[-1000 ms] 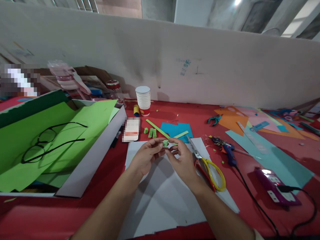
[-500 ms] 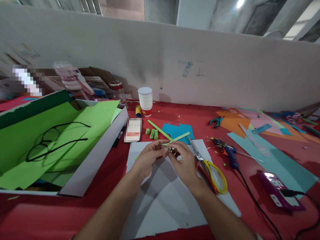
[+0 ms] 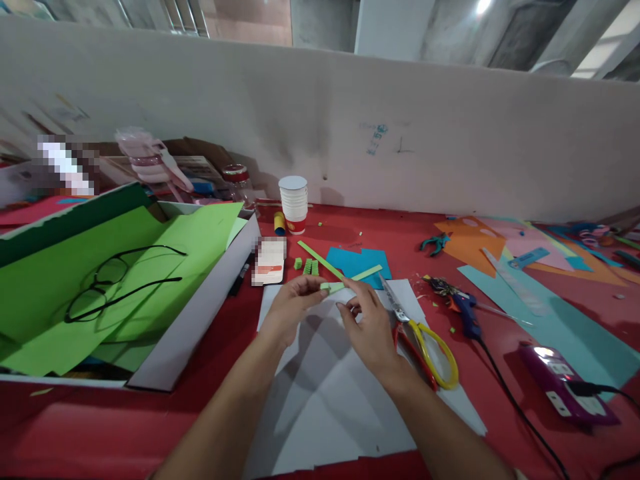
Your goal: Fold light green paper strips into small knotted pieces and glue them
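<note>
My left hand [image 3: 293, 305] pinches a small folded green paper piece [image 3: 326, 287] above the white sheets [image 3: 320, 400]. A green strip runs from that piece toward my right hand [image 3: 367, 323], whose index finger reaches to the strips while its thumb is apart. Two light green strips, one long [image 3: 320, 259] and one short [image 3: 367, 273], extend beyond my fingers over blue paper [image 3: 350, 262]. Several small folded green pieces [image 3: 311, 267] lie on the red table behind my left hand. Yellow-handled scissors [image 3: 435, 353] rest right of my right hand.
A box [image 3: 200, 307] with green paper and glasses [image 3: 100, 293] stands at left. Paper cups [image 3: 294, 203] stand at the back. Pliers [image 3: 435, 245], a blue glue gun [image 3: 467, 317], coloured paper [image 3: 550, 327] and a purple power strip [image 3: 565, 387] lie at right.
The folded piece is now between my left fingertips, a little left of where it was between both hands. My right thumb and fingers have come away from it. The view has shifted slightly.
</note>
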### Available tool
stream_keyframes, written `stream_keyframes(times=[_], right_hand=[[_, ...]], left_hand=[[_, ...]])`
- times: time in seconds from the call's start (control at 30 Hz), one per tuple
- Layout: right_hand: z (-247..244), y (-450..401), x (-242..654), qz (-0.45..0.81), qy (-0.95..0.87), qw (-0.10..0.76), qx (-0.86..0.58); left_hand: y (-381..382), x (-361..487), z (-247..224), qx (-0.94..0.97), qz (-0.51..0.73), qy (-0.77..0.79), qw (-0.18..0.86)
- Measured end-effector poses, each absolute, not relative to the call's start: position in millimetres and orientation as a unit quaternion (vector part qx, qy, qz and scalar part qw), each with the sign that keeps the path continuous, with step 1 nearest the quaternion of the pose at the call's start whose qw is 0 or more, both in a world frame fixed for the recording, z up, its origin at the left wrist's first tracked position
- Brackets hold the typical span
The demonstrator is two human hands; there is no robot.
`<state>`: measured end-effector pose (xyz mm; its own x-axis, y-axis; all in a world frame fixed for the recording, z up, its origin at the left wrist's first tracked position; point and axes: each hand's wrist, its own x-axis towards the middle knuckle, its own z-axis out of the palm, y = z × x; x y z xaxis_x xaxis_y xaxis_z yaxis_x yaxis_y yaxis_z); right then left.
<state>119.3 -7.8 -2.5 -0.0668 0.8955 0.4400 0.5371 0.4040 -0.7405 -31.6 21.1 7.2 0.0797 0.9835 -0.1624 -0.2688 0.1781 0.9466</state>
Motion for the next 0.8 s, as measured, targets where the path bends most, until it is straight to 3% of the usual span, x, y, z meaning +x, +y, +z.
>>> stream_keyframes(times=[0.13,0.4,0.57,0.8], right_hand=[[-3.9,-7.5,118.3,0.197,-0.714,0.441,-0.506],[-7.5,-7.2,118.6,0.185,-0.728,0.434,-0.498],[-5.9,-6.2,119.9,0.175,-0.725,0.437,-0.504],[-1.5,-7.0,120.0,0.171,-0.724,0.439,-0.504]], left_hand=[[33.1,-50.8,1.8,0.394,0.535,0.567,0.487],[60.9,-78.5,4.1,0.591,0.35,0.704,0.18],[74.6,-76.5,-8.1,0.65,0.274,0.694,0.142],[75.0,-85.4,-16.9,0.696,0.287,0.651,0.099]])
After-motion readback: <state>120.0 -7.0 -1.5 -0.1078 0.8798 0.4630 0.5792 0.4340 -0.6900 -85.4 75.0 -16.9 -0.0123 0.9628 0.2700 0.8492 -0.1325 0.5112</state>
